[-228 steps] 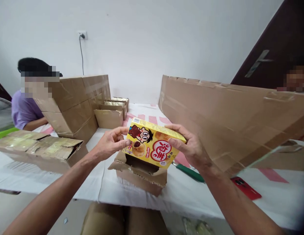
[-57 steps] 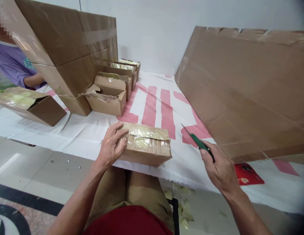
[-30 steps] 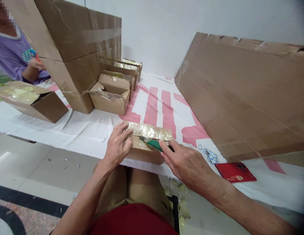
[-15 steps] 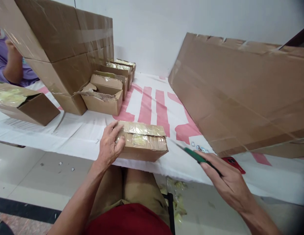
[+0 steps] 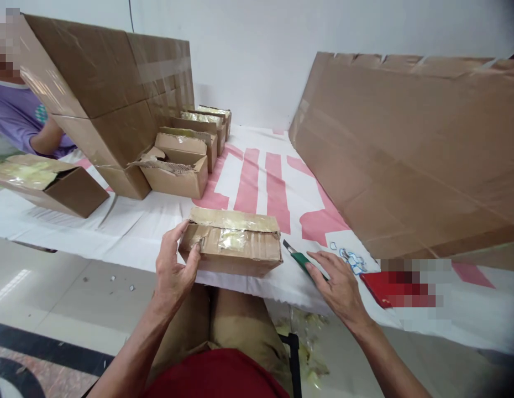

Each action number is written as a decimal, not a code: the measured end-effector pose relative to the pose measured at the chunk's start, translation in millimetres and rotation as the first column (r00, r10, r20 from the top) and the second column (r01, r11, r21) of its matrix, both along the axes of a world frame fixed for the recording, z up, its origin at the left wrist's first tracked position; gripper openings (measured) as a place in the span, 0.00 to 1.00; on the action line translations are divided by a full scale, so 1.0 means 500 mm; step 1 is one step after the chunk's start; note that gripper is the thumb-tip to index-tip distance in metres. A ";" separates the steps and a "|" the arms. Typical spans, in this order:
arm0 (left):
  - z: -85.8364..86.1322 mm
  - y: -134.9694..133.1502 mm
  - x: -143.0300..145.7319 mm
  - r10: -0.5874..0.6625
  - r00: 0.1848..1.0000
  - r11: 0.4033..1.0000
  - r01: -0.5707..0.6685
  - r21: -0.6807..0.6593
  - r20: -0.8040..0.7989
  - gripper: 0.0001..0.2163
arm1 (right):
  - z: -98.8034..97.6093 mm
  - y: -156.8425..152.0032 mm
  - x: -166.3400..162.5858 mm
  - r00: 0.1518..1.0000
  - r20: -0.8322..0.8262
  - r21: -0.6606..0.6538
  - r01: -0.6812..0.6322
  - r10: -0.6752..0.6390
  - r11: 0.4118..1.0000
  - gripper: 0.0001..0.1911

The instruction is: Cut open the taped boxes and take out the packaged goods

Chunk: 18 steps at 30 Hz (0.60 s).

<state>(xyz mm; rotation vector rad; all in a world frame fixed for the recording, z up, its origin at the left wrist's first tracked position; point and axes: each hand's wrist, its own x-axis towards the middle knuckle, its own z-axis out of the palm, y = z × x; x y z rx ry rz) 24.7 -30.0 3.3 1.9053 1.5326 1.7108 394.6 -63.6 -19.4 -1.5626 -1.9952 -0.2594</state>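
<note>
A small cardboard box stands near the table's front edge, clear tape along its top and one flap edge raised. My left hand grips its left end, thumb on the top and fingers behind. To the right of the box, a green-handled utility knife lies on the tablecloth with its blade out, pointing toward the box. Over the knife's handle rests my right hand, fingers stretched out and apart, the thumb across the handle. The handle's rear end is hidden under that hand.
Several opened cardboard boxes stand in a row beside a tall stack of cartons. Another taped box sits at left, near a person in a purple sleeve. A large cardboard panel, small blue-edged pieces and a red phone are at right.
My right hand has lowered the utility knife onto the table beside the box, and its fingers have loosened. My left hand has shifted slightly left and down along the box's end.
</note>
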 end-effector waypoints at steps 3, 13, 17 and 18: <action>0.005 -0.004 0.001 -0.059 0.963 0.989 0.091 -0.114 0.261 0.25 | 0.084 0.000 -0.056 0.975 -0.161 0.048 -0.148 0.154 0.988 0.11; 0.022 -0.016 -0.040 -0.356 0.917 0.931 0.364 -0.014 0.180 0.10 | 0.258 0.049 -0.179 0.876 -0.283 -0.044 -0.418 0.390 0.907 0.12; 0.014 -0.025 -0.047 -0.368 0.928 0.929 0.369 -0.016 0.059 0.10 | 0.277 0.066 -0.206 0.842 -0.220 -0.321 -0.539 0.492 0.779 0.14; 0.011 -0.026 -0.048 -0.365 0.930 0.931 0.365 -0.006 0.033 0.10 | 0.276 0.072 -0.216 0.839 -0.154 -0.369 -0.539 0.522 0.757 0.15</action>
